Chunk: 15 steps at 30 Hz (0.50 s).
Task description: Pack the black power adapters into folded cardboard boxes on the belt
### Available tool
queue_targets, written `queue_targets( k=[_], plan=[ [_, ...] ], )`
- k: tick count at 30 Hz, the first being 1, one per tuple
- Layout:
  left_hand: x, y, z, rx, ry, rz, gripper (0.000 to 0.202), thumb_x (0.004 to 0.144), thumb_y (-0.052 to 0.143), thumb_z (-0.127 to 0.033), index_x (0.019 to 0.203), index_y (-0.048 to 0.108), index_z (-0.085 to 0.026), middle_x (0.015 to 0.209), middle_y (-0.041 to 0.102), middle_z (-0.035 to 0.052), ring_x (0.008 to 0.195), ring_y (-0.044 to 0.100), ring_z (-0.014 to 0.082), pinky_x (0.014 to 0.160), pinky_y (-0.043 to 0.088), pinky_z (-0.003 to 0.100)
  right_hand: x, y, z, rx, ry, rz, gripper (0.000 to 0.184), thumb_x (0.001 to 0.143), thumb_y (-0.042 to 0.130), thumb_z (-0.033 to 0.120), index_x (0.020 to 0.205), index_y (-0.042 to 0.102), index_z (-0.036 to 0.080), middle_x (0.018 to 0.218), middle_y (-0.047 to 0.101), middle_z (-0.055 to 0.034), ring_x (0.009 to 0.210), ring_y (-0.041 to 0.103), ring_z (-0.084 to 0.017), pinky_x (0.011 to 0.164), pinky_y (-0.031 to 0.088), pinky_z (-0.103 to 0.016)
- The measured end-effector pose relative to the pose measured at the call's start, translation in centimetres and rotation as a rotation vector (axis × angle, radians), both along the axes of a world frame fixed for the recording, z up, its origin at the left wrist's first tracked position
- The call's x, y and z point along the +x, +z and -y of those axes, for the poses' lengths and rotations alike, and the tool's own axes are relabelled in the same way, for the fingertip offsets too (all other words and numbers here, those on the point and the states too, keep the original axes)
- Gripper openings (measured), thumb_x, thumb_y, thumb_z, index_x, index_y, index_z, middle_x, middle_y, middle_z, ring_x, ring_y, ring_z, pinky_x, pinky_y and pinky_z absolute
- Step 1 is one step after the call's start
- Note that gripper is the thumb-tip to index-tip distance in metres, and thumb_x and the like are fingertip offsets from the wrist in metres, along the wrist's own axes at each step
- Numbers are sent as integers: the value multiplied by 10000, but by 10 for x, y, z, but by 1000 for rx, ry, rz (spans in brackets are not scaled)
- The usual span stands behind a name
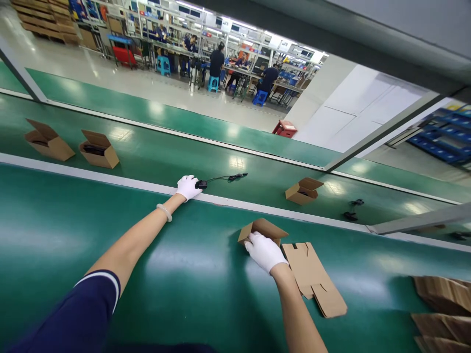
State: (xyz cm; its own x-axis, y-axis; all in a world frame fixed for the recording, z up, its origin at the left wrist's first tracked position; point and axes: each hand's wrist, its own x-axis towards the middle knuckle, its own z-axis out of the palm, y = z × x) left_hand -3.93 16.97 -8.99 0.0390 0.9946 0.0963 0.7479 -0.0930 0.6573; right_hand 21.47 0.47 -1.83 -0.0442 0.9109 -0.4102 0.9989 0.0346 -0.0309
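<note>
My left hand (188, 188), in a white glove, reaches across to the far green belt (154, 115) and grips a small black corded device (200, 184). Its thin cable (224, 177) trails to the right along that belt. My right hand (263, 251), also gloved, holds a small folded cardboard box (262, 229) on the near green belt (73, 235), with its flaps standing open. Just right of that hand lies a flat die-cut cardboard blank (312, 277). A pale bangle (164, 212) circles my left wrist.
Open cardboard boxes (47, 141) stand on the far belt, and a coiled black cable (352, 210) lies there too. Flat cardboard sheets (441, 309) are piled at lower right. Beyond the belts, several people (217, 61) sit or stand at workbenches.
</note>
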Motion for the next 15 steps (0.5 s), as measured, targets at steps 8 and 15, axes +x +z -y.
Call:
queue_targets(
  k=[8,15],
  plan=[
    [-25,12,-2,138,-16,388,484,696,632,-460,1032,592,-115,1184,595,149,1120,532,278,1003,383,402,2,21,13,147,-92,24,306,861,424,324,1002,639,158,1007,650,-138,825,628,-273,664,426,-340],
    [5,99,27,254,-233,1249,528,750,560,-597,1080,456,-198,1099,632,100,996,629,216,896,477,392,-31,35,32,406,-57,-512,292,848,444,360,1062,605,242,1007,639,-49,778,588,-195,750,454,-339]
  ],
)
